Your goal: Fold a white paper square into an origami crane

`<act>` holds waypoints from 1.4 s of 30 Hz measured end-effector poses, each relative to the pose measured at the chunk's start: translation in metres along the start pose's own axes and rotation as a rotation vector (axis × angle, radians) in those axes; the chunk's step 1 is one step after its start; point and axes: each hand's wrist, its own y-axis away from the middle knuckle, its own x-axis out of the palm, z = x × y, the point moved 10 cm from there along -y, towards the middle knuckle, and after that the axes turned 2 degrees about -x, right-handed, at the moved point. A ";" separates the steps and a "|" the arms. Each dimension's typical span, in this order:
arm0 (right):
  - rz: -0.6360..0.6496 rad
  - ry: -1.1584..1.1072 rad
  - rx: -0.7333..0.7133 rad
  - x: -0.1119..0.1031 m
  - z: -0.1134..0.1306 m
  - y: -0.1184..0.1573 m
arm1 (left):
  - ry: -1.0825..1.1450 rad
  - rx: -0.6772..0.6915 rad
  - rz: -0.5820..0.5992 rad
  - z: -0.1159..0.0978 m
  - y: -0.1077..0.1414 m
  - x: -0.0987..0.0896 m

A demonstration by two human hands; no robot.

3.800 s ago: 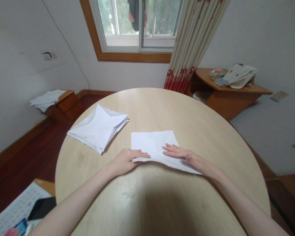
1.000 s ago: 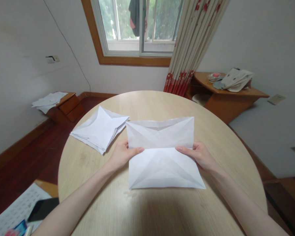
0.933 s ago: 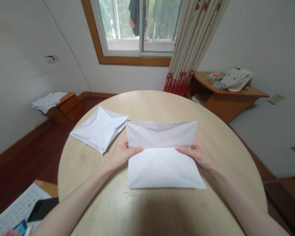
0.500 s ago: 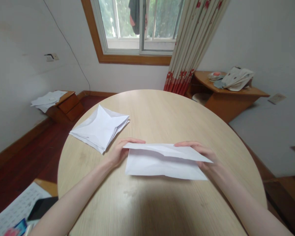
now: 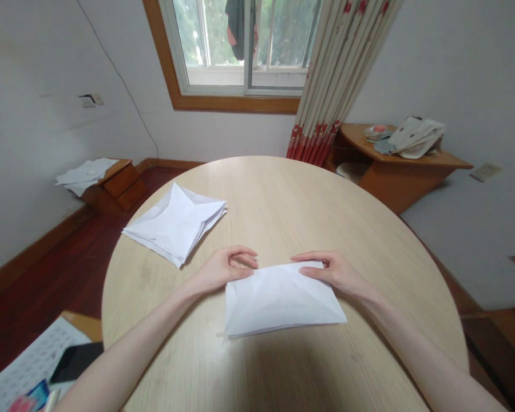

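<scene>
A folded white paper sheet (image 5: 283, 303) lies at the near middle of the round, light wooden surface (image 5: 304, 212). Its folded edge is on the far side, its near edge shows more than one layer, and faint creases cross the top. The left hand (image 5: 225, 269) is at the far left corner of the sheet: its thumb rests on the paper, while the visible fingers curve loosely beyond the far edge, so this grip is released. The right hand (image 5: 337, 274) is at the far right corner, with the thumb upon the paper and the index finger just beyond the far edge; the other fingers are hidden, and one cannot tell whether this grip grasps the sheet.

To the far left of the left hand, a stack of creased white paper (image 5: 174, 223) lies on the surface. At the near left, beside the surface, a black phone (image 5: 77, 361) lies on a printed sheet (image 5: 26, 363). Farther away are a wooden drawer cabinet (image 5: 122, 186) at left, a window (image 5: 214, 40), a red-patterned curtain (image 5: 326, 80), and at right a wooden corner desk (image 5: 390, 180) carrying a pale bag (image 5: 418, 137).
</scene>
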 end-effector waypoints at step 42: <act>-0.116 0.977 -0.605 0.060 0.021 -0.029 | -1.336 0.468 -0.091 -0.008 -0.031 0.042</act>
